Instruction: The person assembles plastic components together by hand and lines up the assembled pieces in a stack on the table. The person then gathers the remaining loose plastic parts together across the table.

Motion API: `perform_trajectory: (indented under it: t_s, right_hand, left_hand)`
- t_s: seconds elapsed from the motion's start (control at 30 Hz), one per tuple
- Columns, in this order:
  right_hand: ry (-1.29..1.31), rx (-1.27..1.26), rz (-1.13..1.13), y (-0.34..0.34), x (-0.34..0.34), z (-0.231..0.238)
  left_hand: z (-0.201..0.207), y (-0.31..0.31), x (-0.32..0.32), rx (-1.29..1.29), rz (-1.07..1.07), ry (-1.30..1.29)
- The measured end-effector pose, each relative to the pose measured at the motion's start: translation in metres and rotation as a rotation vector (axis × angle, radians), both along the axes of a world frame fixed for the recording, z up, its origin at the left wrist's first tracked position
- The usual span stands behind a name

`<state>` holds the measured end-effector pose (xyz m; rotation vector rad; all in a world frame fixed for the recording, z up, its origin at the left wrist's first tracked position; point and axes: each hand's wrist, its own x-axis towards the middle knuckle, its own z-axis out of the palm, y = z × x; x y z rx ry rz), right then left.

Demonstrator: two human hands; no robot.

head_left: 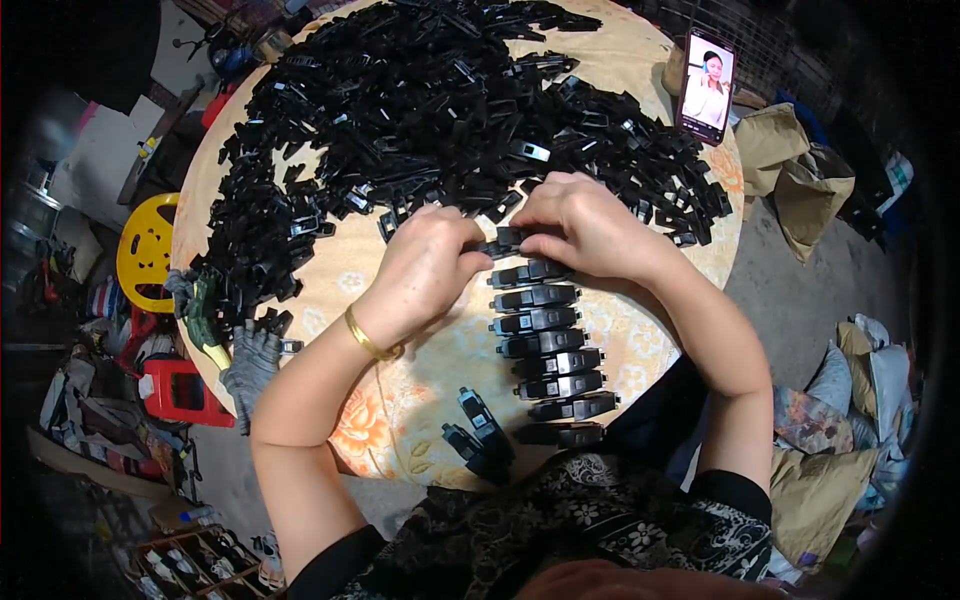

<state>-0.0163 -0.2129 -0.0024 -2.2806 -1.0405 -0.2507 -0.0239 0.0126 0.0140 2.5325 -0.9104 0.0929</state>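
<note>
My left hand (422,268), with a gold bangle at the wrist, and my right hand (585,225) meet over the middle of the table. Between them, thumbs and fingers pinch a small black plastic part (506,243); its detail is partly hidden by the fingers. It sits at the far end of a neat row of similar black parts (540,320), which runs toward my body. Left of the row's near end, a few black parts (482,422) stand close together by the table edge. Just past my fingertips begins a large heap of loose black plastic parts (410,130).
A floral cloth covers the round table (625,45). A phone (707,88) showing a person stands upright at the far right. Grey gloves (252,365) lie on the left edge. Beside the table are a yellow stool (146,250), a red stool (185,392) and brown sacks (812,195).
</note>
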Motion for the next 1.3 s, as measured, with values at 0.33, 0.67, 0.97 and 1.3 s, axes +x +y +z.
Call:
perform_trajectory:
  t_s: [0.33, 0.67, 0.97, 1.3]
  right_hand:
    - [-0.088, -0.025, 0.085, -0.002, -0.002, 0.007]
    - [0.202, -0.036, -0.031, -0.019, 0.003, 0.019]
    - [0.224, -0.109, 0.007, -0.017, -0.007, 0.024]
    - [0.033, -0.286, -0.140, -0.011, -0.007, 0.012]
  left_hand:
    - [-0.004, -0.003, 0.004, -0.037, 0.004, 0.026]
    - [-0.004, -0.004, 0.003, -0.026, -0.032, 0.022]
    - [0.000, -0.006, -0.015, -0.022, -0.098, -0.047]
    - [-0.002, -0.014, -0.018, -0.069, -0.120, -0.071]
